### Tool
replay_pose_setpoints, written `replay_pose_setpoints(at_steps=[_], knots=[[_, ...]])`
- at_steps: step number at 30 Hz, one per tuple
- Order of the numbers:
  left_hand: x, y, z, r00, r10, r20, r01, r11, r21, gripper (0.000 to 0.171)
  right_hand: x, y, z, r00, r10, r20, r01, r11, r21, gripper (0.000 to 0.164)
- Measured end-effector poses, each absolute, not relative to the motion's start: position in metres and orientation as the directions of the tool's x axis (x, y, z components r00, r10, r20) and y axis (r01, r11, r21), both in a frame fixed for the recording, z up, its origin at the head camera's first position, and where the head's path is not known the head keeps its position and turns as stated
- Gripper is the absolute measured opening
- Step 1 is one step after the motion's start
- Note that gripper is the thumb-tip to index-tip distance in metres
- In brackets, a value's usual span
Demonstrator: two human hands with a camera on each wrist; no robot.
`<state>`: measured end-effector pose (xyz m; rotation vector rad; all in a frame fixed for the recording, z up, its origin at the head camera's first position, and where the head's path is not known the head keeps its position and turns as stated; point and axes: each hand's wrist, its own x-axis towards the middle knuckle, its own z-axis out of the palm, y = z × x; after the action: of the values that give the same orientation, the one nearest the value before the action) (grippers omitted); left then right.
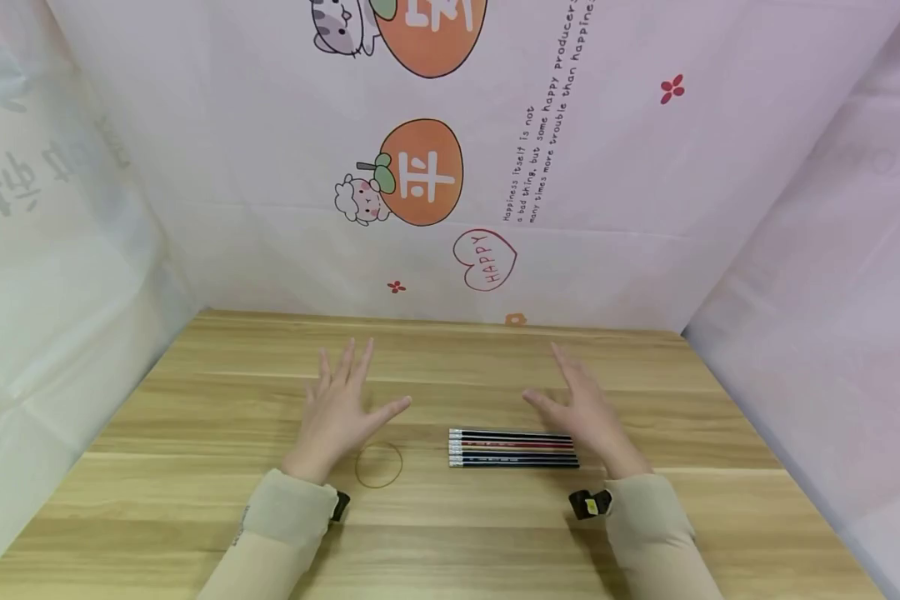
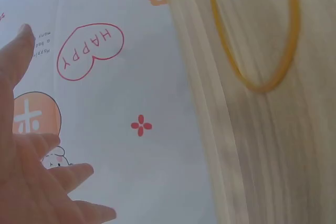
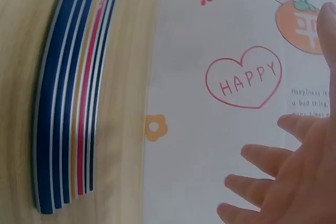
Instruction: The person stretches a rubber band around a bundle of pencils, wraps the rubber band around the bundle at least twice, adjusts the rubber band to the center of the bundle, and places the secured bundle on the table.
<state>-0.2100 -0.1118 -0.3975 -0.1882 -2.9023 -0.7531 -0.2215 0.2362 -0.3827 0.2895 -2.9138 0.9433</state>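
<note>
Several pencils (image 1: 513, 448) lie side by side in a flat row on the table, their eraser ends to the left. Most are dark, with a red and a yellowish one among them; the right wrist view shows the row of pencils (image 3: 68, 114) close up. To their left lies a thin yellow-brown rubber band (image 1: 378, 465), looped in a ring, also in the left wrist view as a rubber band (image 2: 262, 87). My left hand (image 1: 337, 421) is spread just beyond the band, holding nothing. My right hand (image 1: 588, 417), fingers extended and also holding nothing, is by the pencils' right ends.
The wooden table (image 1: 450, 542) ends at a white printed cloth (image 1: 585, 275) standing along its back edge. More pale cloth hangs on the left and right sides. A small dark camera (image 1: 591, 504) sits at the right wrist, near the sleeve cuff (image 1: 648, 508).
</note>
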Motion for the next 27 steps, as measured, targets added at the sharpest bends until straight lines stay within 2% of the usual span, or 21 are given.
replay_pose_setpoints(at_steps=[5, 11, 18, 27], knots=[[-0.21, -0.109, -0.396, -0.983, 0.096, 0.155, 0.168, 0.807, 0.566, 0.103, -0.219, 0.247, -0.381, -0.987, -0.158, 0.026, -0.126, 0.664, -0.737, 0.083], [-0.209, -0.105, -0.398, -0.982, 0.123, 0.142, 0.187, 0.696, 0.693, 0.104, -0.217, 0.259, -0.385, -0.981, -0.191, 0.018, -0.114, 0.508, -0.854, 0.076], [-0.207, -0.096, -0.403, -0.988, 0.132, 0.086, 0.147, 0.583, 0.799, 0.107, -0.214, 0.269, -0.393, -0.981, -0.194, -0.023, -0.069, 0.453, -0.889, 0.074], [-0.205, -0.078, -0.407, -0.987, 0.156, 0.029, 0.106, 0.518, 0.849, 0.101, -0.215, 0.272, -0.405, -0.965, -0.233, -0.121, -0.007, 0.483, -0.876, 0.078]])
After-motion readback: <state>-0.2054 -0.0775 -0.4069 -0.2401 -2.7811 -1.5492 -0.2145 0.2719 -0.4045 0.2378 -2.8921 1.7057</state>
